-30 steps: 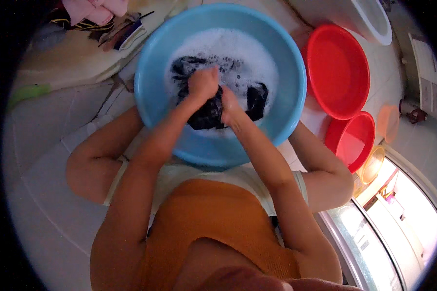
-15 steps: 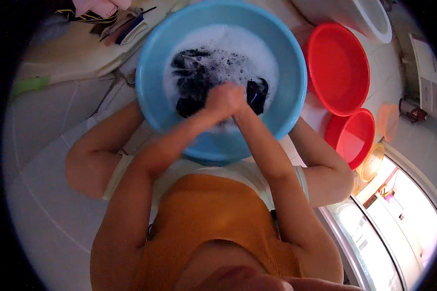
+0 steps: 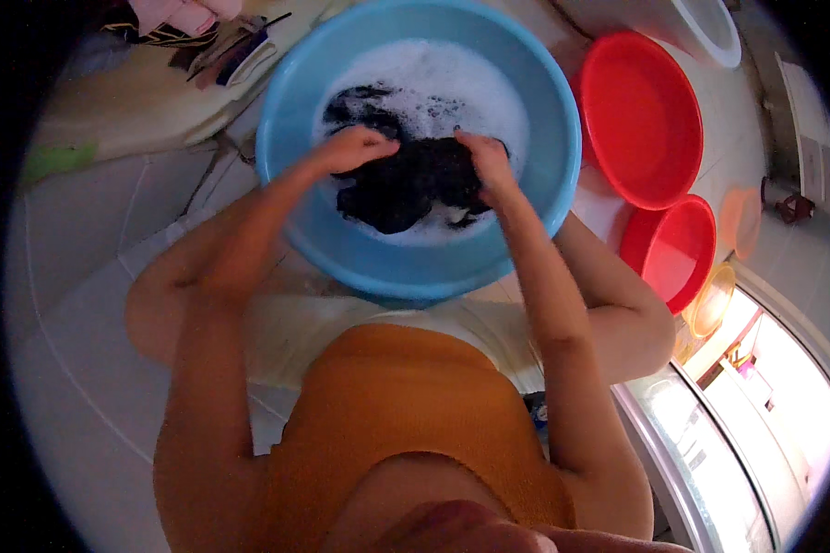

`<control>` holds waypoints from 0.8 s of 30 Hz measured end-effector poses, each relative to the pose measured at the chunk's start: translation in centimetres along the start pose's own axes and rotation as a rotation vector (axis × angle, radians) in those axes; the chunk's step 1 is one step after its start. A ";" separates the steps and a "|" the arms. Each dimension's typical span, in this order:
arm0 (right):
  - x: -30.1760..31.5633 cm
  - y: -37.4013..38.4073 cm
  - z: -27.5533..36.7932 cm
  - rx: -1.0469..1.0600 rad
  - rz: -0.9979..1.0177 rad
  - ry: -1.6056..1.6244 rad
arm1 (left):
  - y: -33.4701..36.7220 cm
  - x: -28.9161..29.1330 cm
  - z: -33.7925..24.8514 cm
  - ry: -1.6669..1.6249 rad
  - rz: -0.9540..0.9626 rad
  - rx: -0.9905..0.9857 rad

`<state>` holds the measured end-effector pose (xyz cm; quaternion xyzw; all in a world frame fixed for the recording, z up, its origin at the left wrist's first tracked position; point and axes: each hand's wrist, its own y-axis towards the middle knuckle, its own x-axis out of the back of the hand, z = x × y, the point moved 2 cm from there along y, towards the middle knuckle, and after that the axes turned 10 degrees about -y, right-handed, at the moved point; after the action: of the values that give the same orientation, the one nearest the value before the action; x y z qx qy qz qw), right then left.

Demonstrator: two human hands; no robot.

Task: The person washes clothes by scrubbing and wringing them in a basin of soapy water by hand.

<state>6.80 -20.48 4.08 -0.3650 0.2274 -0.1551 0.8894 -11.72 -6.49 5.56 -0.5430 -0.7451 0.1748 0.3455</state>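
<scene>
In front of me stands a large round blue basin [image 3: 378,267] with white suds [image 3: 433,69] in it. A wet black garment [image 3: 415,180] is stretched between my two hands above the foam; its exact kind cannot be made out. My left hand [image 3: 355,149] pinches its upper left part. On the upper right edge, my right hand [image 3: 486,166] grips the same cloth, with the thumb and fingers closed over it. More dark cloth [image 3: 355,106] lies in the suds behind my left hand.
Two red basins [image 3: 641,120] stand on the floor to the right, with a white tub [image 3: 710,28] beyond them. A yellow basin [image 3: 712,302] sits near the bright doorway. Pink cloth and other items [image 3: 189,14] lie on a pale surface at the far left.
My hands were together at the middle of the basin. They have moved apart, and the black garment is now spread between them.
</scene>
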 end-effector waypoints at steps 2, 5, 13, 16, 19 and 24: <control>2.3 0.6 -0.4 0.089 -0.097 -0.302 | -0.9 1.2 0.1 0.004 0.042 -0.147; 1.9 -0.9 -0.5 0.442 0.035 -0.867 | -1.7 3.2 0.2 -0.157 0.061 -0.200; 0.8 1.2 -1.3 0.044 0.161 -0.099 | 0.1 -0.9 -3.5 -0.069 -0.658 -0.176; -3.4 2.5 -1.0 -0.152 0.221 0.741 | -1.2 -9.5 -9.7 0.069 -0.523 -0.512; -4.1 4.0 -3.0 -0.005 0.152 0.695 | 0.5 -9.0 -11.1 0.303 -0.482 -0.366; -6.8 3.7 -2.3 -0.040 0.140 0.432 | 1.5 -4.8 -7.9 0.162 -0.731 -0.085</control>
<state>0.22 -16.29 2.00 -0.3244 0.4404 -0.1629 0.8212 -4.31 -11.39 8.57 -0.2671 -0.8666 -0.0348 0.4202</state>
